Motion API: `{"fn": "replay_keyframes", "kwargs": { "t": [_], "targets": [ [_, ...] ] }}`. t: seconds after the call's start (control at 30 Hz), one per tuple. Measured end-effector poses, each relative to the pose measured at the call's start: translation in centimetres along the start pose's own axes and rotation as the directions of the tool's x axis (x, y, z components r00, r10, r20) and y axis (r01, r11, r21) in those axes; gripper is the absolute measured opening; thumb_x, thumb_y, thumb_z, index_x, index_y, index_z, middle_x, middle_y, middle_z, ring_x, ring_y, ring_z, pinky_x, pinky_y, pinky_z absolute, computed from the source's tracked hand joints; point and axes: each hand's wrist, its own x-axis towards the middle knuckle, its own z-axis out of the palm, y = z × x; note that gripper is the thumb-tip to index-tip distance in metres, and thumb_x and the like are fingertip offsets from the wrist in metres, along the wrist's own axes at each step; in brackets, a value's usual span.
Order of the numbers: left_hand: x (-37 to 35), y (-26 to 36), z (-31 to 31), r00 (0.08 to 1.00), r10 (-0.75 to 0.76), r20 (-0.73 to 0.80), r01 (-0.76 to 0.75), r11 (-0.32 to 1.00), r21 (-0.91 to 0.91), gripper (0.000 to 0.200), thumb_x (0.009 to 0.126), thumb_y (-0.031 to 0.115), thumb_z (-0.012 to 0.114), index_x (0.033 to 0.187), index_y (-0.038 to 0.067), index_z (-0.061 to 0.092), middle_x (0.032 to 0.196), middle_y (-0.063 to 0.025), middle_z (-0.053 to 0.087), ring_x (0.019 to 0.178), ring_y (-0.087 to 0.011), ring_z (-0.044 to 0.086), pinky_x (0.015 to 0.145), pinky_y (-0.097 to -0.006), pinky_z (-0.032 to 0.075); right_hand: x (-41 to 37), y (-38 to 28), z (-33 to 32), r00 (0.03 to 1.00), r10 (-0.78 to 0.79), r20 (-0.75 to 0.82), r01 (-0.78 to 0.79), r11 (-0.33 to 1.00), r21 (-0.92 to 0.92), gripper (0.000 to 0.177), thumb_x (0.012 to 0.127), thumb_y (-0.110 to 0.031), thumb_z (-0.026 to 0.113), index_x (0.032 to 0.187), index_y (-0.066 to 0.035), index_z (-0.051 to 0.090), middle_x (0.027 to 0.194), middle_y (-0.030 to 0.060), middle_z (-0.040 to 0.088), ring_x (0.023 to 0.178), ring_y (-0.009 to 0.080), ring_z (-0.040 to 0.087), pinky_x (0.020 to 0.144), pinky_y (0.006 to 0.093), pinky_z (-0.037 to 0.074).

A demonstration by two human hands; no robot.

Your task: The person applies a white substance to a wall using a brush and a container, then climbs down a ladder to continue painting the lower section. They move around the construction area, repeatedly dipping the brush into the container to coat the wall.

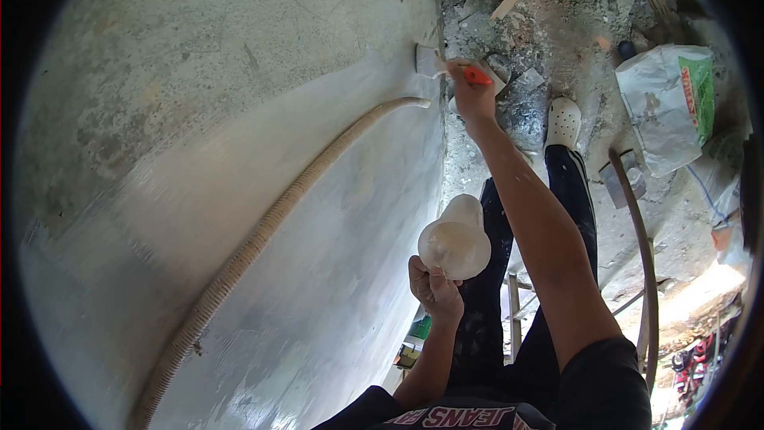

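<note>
Right hand (pixel 475 99) grip closed on orange-handled scraper (pixel 446 68), blade flat on wall (pixel 239 95) at its bottom edge, beside the rubble floor (pixel 549 40). Left hand (pixel 434 291) grip closed under putty-caked pan (pixel 455 245), just off the wall. Corrugated conduit (pixel 263 231) runs along the wall, near the blade.

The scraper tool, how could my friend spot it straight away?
Find the big grey wall and follow the ribbed hose along it to its far end. Just beyond, the right hand presses the scraper against the wall. It alone has a bright orange handle, unlike the white putty lump the left hand holds.
</note>
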Motion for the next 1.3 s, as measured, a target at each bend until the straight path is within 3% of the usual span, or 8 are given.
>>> {"fn": "replay_keyframes", "kwargs": {
  "t": [0.2, 0.33, 0.5, 0.67, 0.83, 0.97, 1.1, 1.3],
  "targets": [
    [-0.4, 0.5, -1.0, 0.996, 0.066, 0.051, -0.068, 0.997, 0.027, 0.022, 0.089, 0.023, 0.054, 0.082, 0.009, 0.038, 0.067, -0.0045, 0.053, 0.050, -0.0074, 0.048, 0.044, -0.0204, 0.040, -6.4, -7.6, 0.4, 0.988, -0.124, 0.097, 0.123, 0.992, 0.017, 0.011, 0.086, -0.014, 0.064, 0.087, -0.004, 0.064, 0.072, 0.0011, 0.060, 0.065, 0.0065, 0.050, 0.063, 0.0221, 0.041],
    [-0.7, 0.6, -2.0, 0.992, 0.077, 0.104, -0.085, 0.994, 0.069, 0.023, 0.090, 0.024, 0.053, 0.082, 0.009, 0.038, 0.067, -0.0046, 0.054, 0.051, -0.0074, 0.049, 0.045, -0.0204, 0.040, -9.7, -11.4, -2.1, 0.985, -0.003, 0.172, -0.034, 0.977, 0.212, 0.012, 0.089, -0.014, 0.062, 0.090, -0.003, 0.062, 0.073, -0.0018, 0.057, 0.068, 0.0033, 0.048, 0.063, 0.0197, 0.040],
    [-1.0, 1.5, -2.5, 0.988, 0.086, 0.130, -0.094, 0.994, 0.062, 0.025, 0.090, 0.025, 0.054, 0.082, 0.009, 0.038, 0.067, -0.0042, 0.053, 0.052, -0.0076, 0.049, 0.045, -0.0206, 0.040, -7.8, -8.3, -1.6, 0.976, -0.218, -0.022, 0.214, 0.972, -0.100, 0.012, 0.088, -0.015, 0.062, 0.088, -0.003, 0.062, 0.066, 0.0002, 0.056, 0.058, 0.0056, 0.044, 0.055, 0.0229, 0.037],
    [-1.0, 3.0, -2.9, 0.984, 0.116, 0.137, -0.122, 0.992, 0.036, 0.024, 0.092, 0.024, 0.054, 0.082, 0.009, 0.038, 0.068, -0.0037, 0.053, 0.053, -0.0078, 0.049, 0.046, -0.0210, 0.041, -12.1, -13.7, 1.7, 0.955, -0.294, 0.044, 0.296, 0.953, -0.068, 0.010, 0.088, -0.014, 0.061, 0.087, -0.003, 0.062, 0.064, 0.0005, 0.056, 0.057, 0.0058, 0.043, 0.055, 0.0225, 0.038],
    [-1.3, 4.5, -2.8, 0.988, 0.138, 0.075, -0.144, 0.987, 0.078, 0.025, 0.088, 0.028, 0.053, 0.079, 0.010, 0.038, 0.062, -0.0042, 0.050, 0.048, -0.0094, 0.046, 0.043, -0.0230, 0.038, -18.2, -22.0, 0.1, 0.958, -0.166, 0.232, 0.122, 0.973, 0.194, 0.010, 0.089, -0.010, 0.060, 0.091, 0.000, 0.060, 0.076, 0.0018, 0.059, 0.065, 0.0056, 0.049, 0.060, 0.0213, 0.040],
    [-2.0, 5.8, -3.1, 0.985, 0.141, 0.099, -0.149, 0.985, 0.088, 0.024, 0.090, 0.025, 0.050, 0.079, 0.009, 0.036, 0.062, -0.0043, 0.049, 0.048, -0.0100, 0.046, 0.043, -0.0237, 0.037, -20.1, -23.6, -1.3, 0.910, -0.388, 0.144, 0.375, 0.921, 0.110, 0.010, 0.090, -0.010, 0.059, 0.090, 0.000, 0.059, 0.075, 0.0012, 0.057, 0.066, 0.0059, 0.049, 0.060, 0.0216, 0.040],
    [-2.6, 6.4, -4.1, 0.971, 0.185, 0.152, -0.199, 0.977, 0.077, 0.022, 0.091, 0.023, 0.048, 0.079, 0.009, 0.037, 0.063, -0.0045, 0.050, 0.049, -0.0098, 0.046, 0.043, -0.0241, 0.037, -18.2, -21.2, -0.7, 0.935, -0.350, 0.049, 0.354, 0.931, -0.086, 0.009, 0.089, -0.011, 0.060, 0.088, -0.002, 0.059, 0.068, 0.0005, 0.054, 0.060, 0.0061, 0.046, 0.057, 0.0223, 0.040],
    [-3.2, 6.3, -6.0, 0.957, 0.224, 0.187, -0.231, 0.973, 0.014, 0.022, 0.092, 0.024, 0.048, 0.080, 0.009, 0.036, 0.067, -0.0055, 0.051, 0.052, -0.0099, 0.048, 0.045, -0.0237, 0.038, -23.0, -27.0, 2.3, 0.910, -0.381, 0.164, 0.382, 0.924, 0.029, 0.009, 0.089, -0.011, 0.060, 0.087, -0.002, 0.060, 0.066, -0.0001, 0.053, 0.058, 0.0047, 0.044, 0.055, 0.0207, 0.038]
  ]
}}
